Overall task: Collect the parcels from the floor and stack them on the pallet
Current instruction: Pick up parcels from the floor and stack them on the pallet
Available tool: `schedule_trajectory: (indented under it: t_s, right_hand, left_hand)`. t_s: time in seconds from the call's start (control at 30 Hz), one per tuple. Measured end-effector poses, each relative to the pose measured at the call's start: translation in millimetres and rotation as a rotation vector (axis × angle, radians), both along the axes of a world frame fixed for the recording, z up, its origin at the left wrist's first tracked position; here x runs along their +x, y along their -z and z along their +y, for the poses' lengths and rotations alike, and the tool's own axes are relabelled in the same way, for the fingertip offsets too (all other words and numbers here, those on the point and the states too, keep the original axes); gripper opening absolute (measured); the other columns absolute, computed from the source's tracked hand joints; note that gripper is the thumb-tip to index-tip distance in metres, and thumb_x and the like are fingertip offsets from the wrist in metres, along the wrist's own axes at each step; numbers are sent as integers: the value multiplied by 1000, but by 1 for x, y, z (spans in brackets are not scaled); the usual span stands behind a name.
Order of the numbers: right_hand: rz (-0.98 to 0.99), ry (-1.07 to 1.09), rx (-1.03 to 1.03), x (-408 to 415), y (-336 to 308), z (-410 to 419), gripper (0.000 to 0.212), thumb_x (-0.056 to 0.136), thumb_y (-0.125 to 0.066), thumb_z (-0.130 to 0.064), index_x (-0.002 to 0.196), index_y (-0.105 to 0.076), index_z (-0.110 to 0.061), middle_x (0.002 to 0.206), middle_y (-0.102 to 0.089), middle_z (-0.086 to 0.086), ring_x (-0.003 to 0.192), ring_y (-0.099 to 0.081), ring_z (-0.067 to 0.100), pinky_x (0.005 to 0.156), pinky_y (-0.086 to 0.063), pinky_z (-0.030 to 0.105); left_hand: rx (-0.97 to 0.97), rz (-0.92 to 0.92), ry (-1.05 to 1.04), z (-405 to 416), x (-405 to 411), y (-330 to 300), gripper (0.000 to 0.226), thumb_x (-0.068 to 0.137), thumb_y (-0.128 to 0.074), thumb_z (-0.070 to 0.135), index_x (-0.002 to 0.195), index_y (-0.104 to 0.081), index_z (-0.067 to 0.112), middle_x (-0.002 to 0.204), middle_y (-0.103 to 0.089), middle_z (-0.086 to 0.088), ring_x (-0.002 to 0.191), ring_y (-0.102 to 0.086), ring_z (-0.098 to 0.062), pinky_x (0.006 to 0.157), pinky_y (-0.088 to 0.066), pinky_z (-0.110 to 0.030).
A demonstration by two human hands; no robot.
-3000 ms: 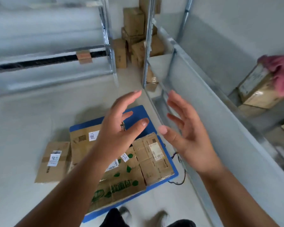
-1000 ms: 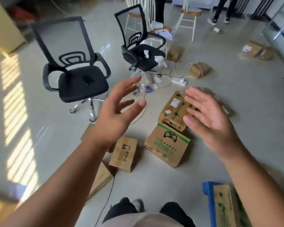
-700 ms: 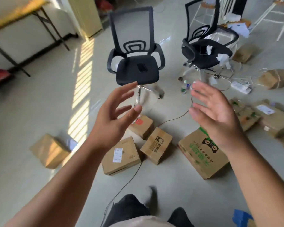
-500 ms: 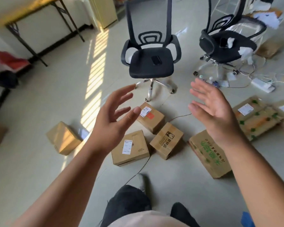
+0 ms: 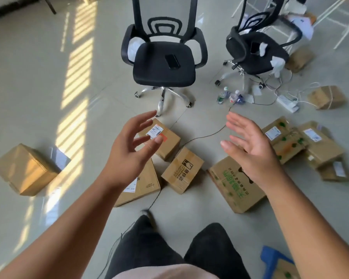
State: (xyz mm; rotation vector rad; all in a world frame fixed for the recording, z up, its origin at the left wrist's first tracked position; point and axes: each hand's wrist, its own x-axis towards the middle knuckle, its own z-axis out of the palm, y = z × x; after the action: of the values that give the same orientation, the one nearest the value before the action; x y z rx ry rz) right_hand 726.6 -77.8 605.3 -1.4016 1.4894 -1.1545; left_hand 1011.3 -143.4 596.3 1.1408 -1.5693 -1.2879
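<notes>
Both hands hung over the floor with nothing in them. The left hand (image 5: 129,152) had its grip spread, fingers loosely fanned above the labelled box (image 5: 161,140); the right hand (image 5: 250,150) was flat and open, palm turned inward, over the far edge of the green-printed carton (image 5: 237,183). Neither touched cardboard.

The parcels lay scattered in front of the person's feet. Taking the small fragile-marked box (image 5: 182,170) as the centre, the labelled box sat at about eleven o'clock, touching or nearly touching it, the flat box with the shipping label (image 5: 143,184) at eight o'clock, and the green-printed carton at three o'clock. A loose box (image 5: 25,169) stood well apart at nine o'clock, and a huddle of taped parcels (image 5: 302,143) lay out at two o'clock. Only a corner of the blue pallet (image 5: 270,260) showed, low at five o'clock, with a carton already on it.

The thing I would have worried about was the thin cable (image 5: 201,136) running across the floor between the boxes and on towards the legs. A foot or a dragged box could catch it and pull on the power strip (image 5: 288,103) beyond. The black office chair (image 5: 163,63) at twelve o'clock stood close, on castors, and a bump while bending could roll it. A phone-like object (image 5: 172,61) lay loose on its seat. Grabbing two boxes at once with spread hands also risked one slipping out.
</notes>
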Motion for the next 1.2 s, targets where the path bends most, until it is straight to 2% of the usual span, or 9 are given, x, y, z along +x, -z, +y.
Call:
schedule_trajectory:
  t_s: [0.2, 0.33, 0.4, 0.5, 0.7, 0.8, 0.93, 1.1, 1.2]
  right_hand:
    - [22, -29, 156, -40, 70, -41, 66, 90, -71, -35, 150, -45, -31, 154, -50, -16, 143, -46, 0, 120, -40, 41]
    - [55, -112, 274, -79, 154, -77, 69, 93, -73, -26, 154, -41, -32, 155, -48, -14, 142, -46, 0, 120, -40, 42]
    - [76, -154, 307, -100, 201, -94, 72, 94, -74, -24, 153, -38, -43, 155, -47, -13, 142, -46, 0, 120, -39, 41]
    - [95, -211, 378, -123, 272, -115, 72, 87, -74, -40, 146, -36, -58, 153, -48, -18, 140, -46, -5, 117, -40, 32]
    - [183, -283, 494, -155, 436, -136, 74, 79, -70, -57, 144, -36, -61, 151, -49, -24, 137, -46, -10, 112, -41, 25]
    - [220, -302, 551, -161, 518, -140, 75, 77, -71, -58, 143, -37, -62, 150, -50, -22, 137, -47, -8, 114, -42, 30]
    - [327, -348, 613, -159, 603, -150, 80, 77, -71, -59, 148, -35, -59, 157, -41, -18, 139, -43, 1, 114, -39, 34]
    - [473, -400, 663, -154, 680, -165, 89, 89, -77, -48, 159, -22, -52, 171, -18, -15, 155, -24, 15, 120, -27, 40]
    - [588, -377, 666, -151, 705, -157, 95, 88, -79, -46, 163, -21, -41, 164, -31, -4, 149, -34, 23, 120, -35, 49]
  left_hand:
    - [158, -29, -49, -18, -46, 82, 49, 95, -71, 34, 142, -60, 33, 148, -61, 7, 140, -54, -6, 112, -51, -49]
    - [269, -65, -176, -13, -81, 169, 47, 94, -73, 38, 140, -60, 38, 146, -61, 11, 138, -53, 1, 108, -54, -38]
    - [342, -82, -241, -9, -103, 222, 51, 93, -73, 43, 142, -60, 38, 144, -61, 9, 137, -52, 4, 107, -54, -33]
    - [455, -83, -360, 1, -134, 305, 52, 93, -76, 36, 142, -60, 33, 144, -60, 7, 138, -50, 3, 108, -54, -39]
    - [587, -138, -597, 15, -177, 468, 50, 97, -77, 30, 142, -58, 37, 148, -56, 3, 140, -51, -13, 105, -51, -35]
    - [657, -211, -631, 24, -183, 539, 51, 95, -78, 32, 136, -52, 46, 153, -49, 4, 143, -49, -19, 113, -49, -49]
    - [734, -359, -625, 38, -181, 615, 69, 92, -81, 35, 151, -45, 36, 164, -36, 3, 153, -36, -19, 122, -38, -54]
    - [877, -203, -601, 39, -179, 676, 102, 89, -85, 24, 166, -19, 38, 165, -38, 11, 150, -40, -22, 119, -42, -50]
    - [889, -110, -584, 34, -178, 695, 110, 88, -86, 12, 167, -14, 38, 155, -44, 15, 136, -53, -14, 107, -54, -38]
